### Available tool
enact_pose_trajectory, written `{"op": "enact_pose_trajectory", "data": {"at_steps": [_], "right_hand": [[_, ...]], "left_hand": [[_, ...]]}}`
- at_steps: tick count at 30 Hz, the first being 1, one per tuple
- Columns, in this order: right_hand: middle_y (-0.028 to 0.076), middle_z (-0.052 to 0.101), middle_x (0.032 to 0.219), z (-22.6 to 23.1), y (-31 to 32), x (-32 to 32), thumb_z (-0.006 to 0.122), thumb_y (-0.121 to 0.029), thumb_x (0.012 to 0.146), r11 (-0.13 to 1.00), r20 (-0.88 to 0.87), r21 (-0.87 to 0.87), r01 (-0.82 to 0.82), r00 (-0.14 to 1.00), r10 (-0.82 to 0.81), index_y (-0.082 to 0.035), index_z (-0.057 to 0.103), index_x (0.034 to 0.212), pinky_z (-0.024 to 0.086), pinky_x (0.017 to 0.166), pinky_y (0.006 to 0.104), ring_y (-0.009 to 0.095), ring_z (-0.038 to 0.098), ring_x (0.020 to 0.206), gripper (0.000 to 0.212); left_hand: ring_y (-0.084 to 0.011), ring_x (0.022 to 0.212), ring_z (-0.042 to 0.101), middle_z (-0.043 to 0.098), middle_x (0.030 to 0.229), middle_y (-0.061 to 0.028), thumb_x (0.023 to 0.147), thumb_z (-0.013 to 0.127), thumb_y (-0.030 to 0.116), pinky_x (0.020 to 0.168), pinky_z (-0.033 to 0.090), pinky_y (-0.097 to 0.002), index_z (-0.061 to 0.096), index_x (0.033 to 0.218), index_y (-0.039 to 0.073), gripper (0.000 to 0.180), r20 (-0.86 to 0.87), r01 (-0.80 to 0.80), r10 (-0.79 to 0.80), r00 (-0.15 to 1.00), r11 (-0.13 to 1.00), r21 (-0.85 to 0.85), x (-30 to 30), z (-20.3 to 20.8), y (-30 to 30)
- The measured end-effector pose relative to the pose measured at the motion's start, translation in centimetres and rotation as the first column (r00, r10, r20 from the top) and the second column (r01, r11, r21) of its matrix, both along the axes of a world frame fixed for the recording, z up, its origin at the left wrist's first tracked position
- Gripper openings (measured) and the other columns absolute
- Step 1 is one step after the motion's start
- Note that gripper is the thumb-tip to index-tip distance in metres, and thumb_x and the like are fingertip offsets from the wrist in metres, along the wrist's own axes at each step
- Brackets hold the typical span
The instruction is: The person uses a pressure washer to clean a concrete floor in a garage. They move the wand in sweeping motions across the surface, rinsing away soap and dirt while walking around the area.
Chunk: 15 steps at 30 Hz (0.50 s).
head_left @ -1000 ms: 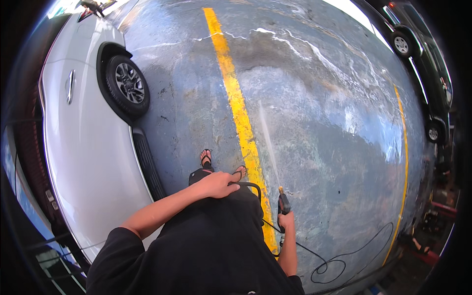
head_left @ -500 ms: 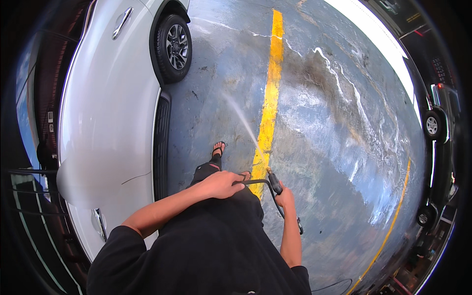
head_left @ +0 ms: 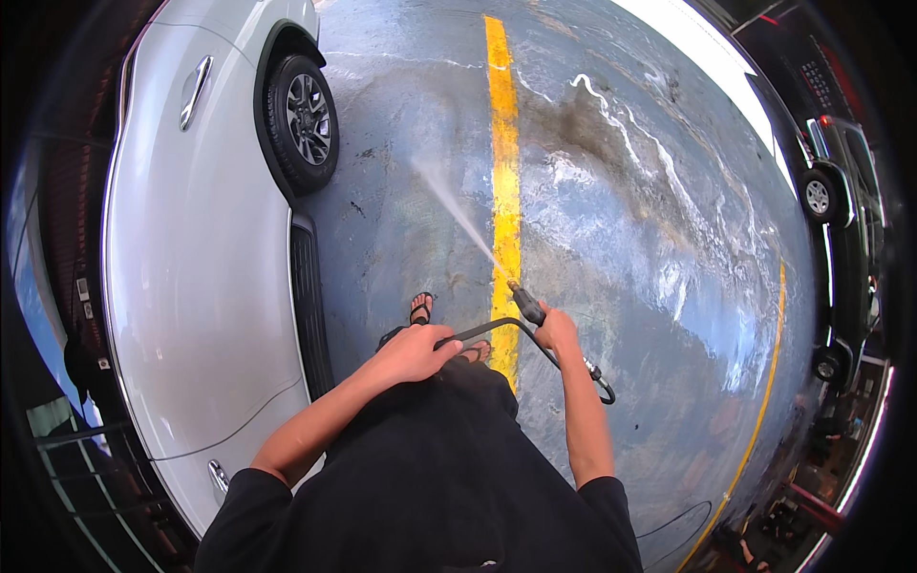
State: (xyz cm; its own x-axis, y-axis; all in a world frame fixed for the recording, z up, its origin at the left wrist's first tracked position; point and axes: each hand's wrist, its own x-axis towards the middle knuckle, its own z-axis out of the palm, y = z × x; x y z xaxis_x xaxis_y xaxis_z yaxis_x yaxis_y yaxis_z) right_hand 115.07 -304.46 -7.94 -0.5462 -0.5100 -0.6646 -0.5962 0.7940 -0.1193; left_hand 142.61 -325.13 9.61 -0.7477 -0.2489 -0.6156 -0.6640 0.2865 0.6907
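My right hand (head_left: 557,330) grips a black pressure washer gun (head_left: 527,304) with a brass-coloured nozzle. A white fan of water spray (head_left: 449,205) leaves the nozzle and runs forward and left, over the yellow line, onto the wet blue-grey floor (head_left: 382,239). From the gun's grip a black hose (head_left: 487,328) bends round and crosses to my left hand (head_left: 418,351). That hand is closed round the hose in front of my waist; the stretch beyond it is hidden.
Close on my left stands a white car (head_left: 205,286) with a dark side step (head_left: 308,296) and a front wheel (head_left: 304,124). A yellow line (head_left: 503,172) crosses the floor. Foamy water (head_left: 659,162) spreads at right. A dark vehicle (head_left: 845,220) is parked far right.
The gun and right hand have risen slightly up the picture, and the spray looks wider. The view has shifted, so the car and yellow line appear further left.
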Motion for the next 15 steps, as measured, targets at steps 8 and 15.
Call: {"op": "enact_pose_trajectory", "data": {"at_steps": [8, 15], "right_hand": [[0.026, 0.074, 0.113, 1.8, 0.1, -0.5, 0.065, -0.007, 0.078, 0.961, -0.048, -0.064, 0.27, 0.961, -0.274, -0.021, 0.052, 0.156, 0.059, 0.09, 0.0512, 0.044, 0.072, 0.103, 0.08], [0.025, 0.074, 0.111, 2.5, 3.5, 1.2, 0.059, -0.004, 0.076, 0.934, 0.022, -0.026, 0.356, 0.934, -0.355, -0.027, 0.056, 0.153, 0.057, 0.091, 0.0516, 0.044, 0.071, 0.106, 0.08]], "left_hand": [[-0.041, 0.084, 0.069, 0.07, 0.087, -0.0234, 0.104, 0.06, 0.037, 0.077, 0.052, -0.0465, 0.071, 0.113, 0.001, 0.038, -0.033, 0.157, -0.156, 0.987, 0.987, 0.035, -2.6, -0.8, -4.0], [-0.038, 0.081, 0.068, 0.069, 0.084, -0.0224, 0.104, 0.062, 0.033, 0.078, 0.051, -0.0447, 0.071, 0.115, 0.0, 0.036, -0.091, 0.248, -0.243, 0.966, 0.968, 0.046, -5.3, -1.9, -7.2]]}}
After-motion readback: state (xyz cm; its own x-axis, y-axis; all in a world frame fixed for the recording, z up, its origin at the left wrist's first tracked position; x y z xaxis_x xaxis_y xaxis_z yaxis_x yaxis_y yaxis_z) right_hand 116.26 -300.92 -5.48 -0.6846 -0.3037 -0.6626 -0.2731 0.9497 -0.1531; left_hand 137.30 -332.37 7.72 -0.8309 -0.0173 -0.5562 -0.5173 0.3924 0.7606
